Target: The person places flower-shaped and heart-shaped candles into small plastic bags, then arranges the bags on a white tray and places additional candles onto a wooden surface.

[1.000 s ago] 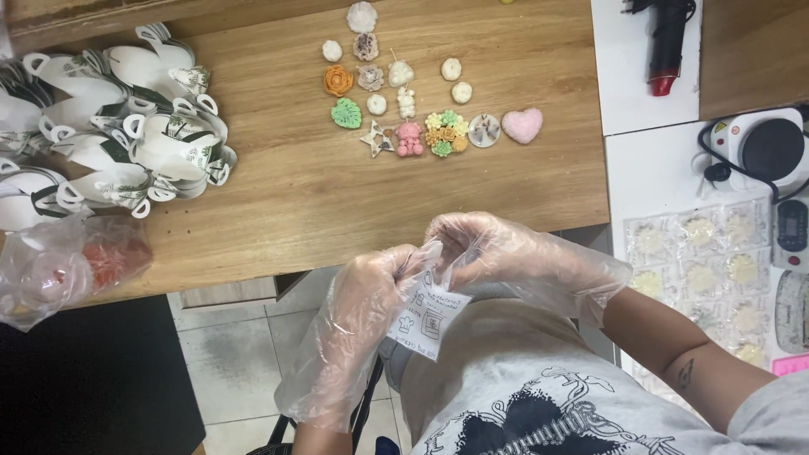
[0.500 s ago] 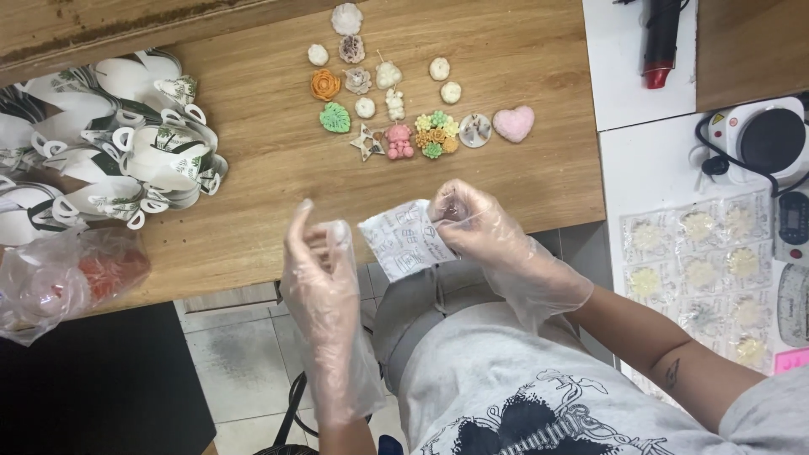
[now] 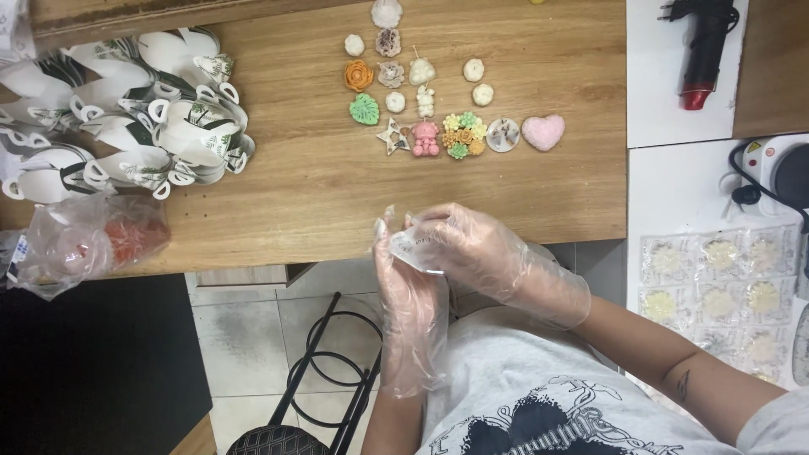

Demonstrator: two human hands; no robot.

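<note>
Both my hands wear loose clear plastic gloves and meet at the front edge of the wooden table (image 3: 295, 194). My right hand (image 3: 463, 244) and my left hand (image 3: 403, 270) together grip a small white printed paper packet (image 3: 410, 246), which is mostly hidden between the fingers. Farther back on the table lies a cluster of small moulded shapes (image 3: 438, 109): an orange rose (image 3: 359, 75), a green leaf (image 3: 366, 109), a pink bear (image 3: 425, 138), a pink heart (image 3: 543, 132) and several white pieces.
A pile of white paper cup shapes with green leaf print (image 3: 126, 118) fills the left of the table. A clear plastic bag (image 3: 80, 240) lies at its front left. To the right stand a red-tipped black tool (image 3: 701, 50), a small hotplate (image 3: 784, 173) and bagged pale pieces (image 3: 716, 278).
My left hand, which had let go and hung apart half a second ago, has come back to the packet. Both hands now fold around it, and the packet shows far less.
</note>
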